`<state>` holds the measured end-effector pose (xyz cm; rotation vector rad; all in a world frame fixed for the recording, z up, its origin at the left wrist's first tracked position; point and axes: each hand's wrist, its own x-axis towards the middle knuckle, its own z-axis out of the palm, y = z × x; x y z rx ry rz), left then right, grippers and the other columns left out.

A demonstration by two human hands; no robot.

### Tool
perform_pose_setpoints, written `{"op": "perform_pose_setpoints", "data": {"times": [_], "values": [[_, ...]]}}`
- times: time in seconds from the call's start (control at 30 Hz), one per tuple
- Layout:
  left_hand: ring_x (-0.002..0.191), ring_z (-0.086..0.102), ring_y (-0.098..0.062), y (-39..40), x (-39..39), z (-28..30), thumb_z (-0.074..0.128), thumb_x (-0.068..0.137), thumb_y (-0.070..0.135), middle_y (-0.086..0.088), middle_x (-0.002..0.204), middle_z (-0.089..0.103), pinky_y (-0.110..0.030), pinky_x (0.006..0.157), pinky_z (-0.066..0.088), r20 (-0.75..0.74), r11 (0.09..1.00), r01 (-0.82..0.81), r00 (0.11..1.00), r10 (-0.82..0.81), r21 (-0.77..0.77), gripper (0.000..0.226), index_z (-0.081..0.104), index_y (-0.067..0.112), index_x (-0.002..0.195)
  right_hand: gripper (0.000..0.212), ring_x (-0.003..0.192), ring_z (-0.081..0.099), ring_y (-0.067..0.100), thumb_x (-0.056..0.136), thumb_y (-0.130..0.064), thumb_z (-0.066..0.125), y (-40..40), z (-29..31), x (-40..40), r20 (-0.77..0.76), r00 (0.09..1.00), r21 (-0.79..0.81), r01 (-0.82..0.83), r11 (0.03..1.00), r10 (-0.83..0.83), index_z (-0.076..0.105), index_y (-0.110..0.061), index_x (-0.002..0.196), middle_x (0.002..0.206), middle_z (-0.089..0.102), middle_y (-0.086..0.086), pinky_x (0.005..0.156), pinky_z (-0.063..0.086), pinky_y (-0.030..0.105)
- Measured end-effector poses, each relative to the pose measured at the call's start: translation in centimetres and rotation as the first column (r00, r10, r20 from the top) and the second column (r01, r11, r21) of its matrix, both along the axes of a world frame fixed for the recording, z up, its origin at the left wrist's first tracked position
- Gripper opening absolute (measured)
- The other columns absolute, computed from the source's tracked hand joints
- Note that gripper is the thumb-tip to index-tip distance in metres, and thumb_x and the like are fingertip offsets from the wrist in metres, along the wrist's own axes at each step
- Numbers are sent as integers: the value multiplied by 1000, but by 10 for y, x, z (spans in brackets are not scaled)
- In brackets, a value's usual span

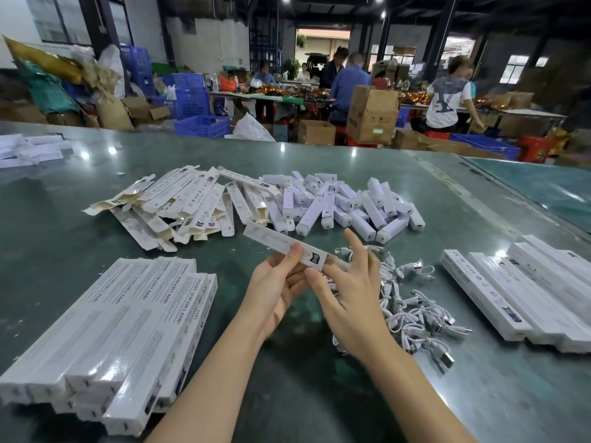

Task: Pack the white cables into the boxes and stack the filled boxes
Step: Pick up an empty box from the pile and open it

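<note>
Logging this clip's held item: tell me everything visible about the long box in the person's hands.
The held box is a long, slim white carton, apparently cardboard, with a dark label near its right end. It hangs tilted above the green table. The left hand pinches it from below, thumb on top; the right hand works at its right end.

left grip pinching; right grip splayed

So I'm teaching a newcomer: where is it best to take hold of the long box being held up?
Probably at its near end, as the left hand does: thumb on top, fingers beneath the long box, coming from the left so the right hand can work that end.
</note>
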<state>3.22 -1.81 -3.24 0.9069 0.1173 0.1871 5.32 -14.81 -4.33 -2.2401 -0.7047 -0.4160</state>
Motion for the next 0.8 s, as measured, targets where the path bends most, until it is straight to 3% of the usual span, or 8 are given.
{"op": "perform_pose_setpoints", "data": {"times": [0.13,0.2,0.27,0.33,0.43,0.53,0.63,0.8], "values": [[69,71,-14,0,1,-1,65,79,27,-9,82,75,-22,62,57,5,1000,-2,1000,2,4,30,62,5,100,50,143,2,18,89,-71,28,-3,2,-1,-14,1000,-27,-20,999,20,65,-46,111,160,4,-9,113,5,34],[73,72,-16,0,2,-1,66,78,26,-11,85,75,-23,63,57,5,1000,-12,1000,12,-20,32,61,5,102,35,141,11,12,92,-59,41,-2,8,-3,-18,999,107,-47,993,50,69,-38,97,155,21,-5,114,13,31],[76,73,-18,2,2,-2,67,77,24,-11,87,75,-24,64,58,-7,996,-54,999,53,-66,35,61,4,105,16,132,29,5,93,-42,54,-4,17,-5,5,1000,343,-29,939,29,66,-32,87,137,43,-6,106,24,17],[79,74,-18,7,3,-3,67,80,22,-10,88,76,-24,65,58,-27,988,-126,992,124,-88,31,61,5,105,13,110,48,10,90,-36,54,-10,25,-3,48,994,459,62,886,-94,59,-26,86,108,55,-7,93,35,18],[81,75,-19,12,4,-5,65,86,19,-9,89,77,-25,67,59,-39,970,-211,977,207,-125,23,61,7,105,25,89,48,18,93,-42,51,-21,28,4,12,944,132,325,937,-329,57,-20,83,84,56,-7,86,35,34],[80,75,-18,15,4,-5,66,88,19,-8,89,77,-24,65,59,-62,957,-250,968,243,-150,26,60,7,110,30,99,50,21,90,-49,48,-19,22,4,-106,904,-304,368,879,-415,59,-22,87,89,62,-7,91,28,38],[82,75,-18,15,3,-6,70,79,23,-10,92,76,-23,63,58,-59,954,-257,966,251,-154,41,60,5,115,27,108,47,22,90,-50,50,-13,16,0,-130,910,-389,318,864,-393,58,-25,93,96,63,-7,92,27,39],[83,75,-19,16,4,-8,68,86,21,-12,96,76,-23,64,58,-68,955,-260,965,252,-146,42,58,3,122,17,108,44,21,89,-41,54,-11,16,0,-165,909,-314,319,894,-382,64,-27,90,91,64,-10,84,22,36]]}}
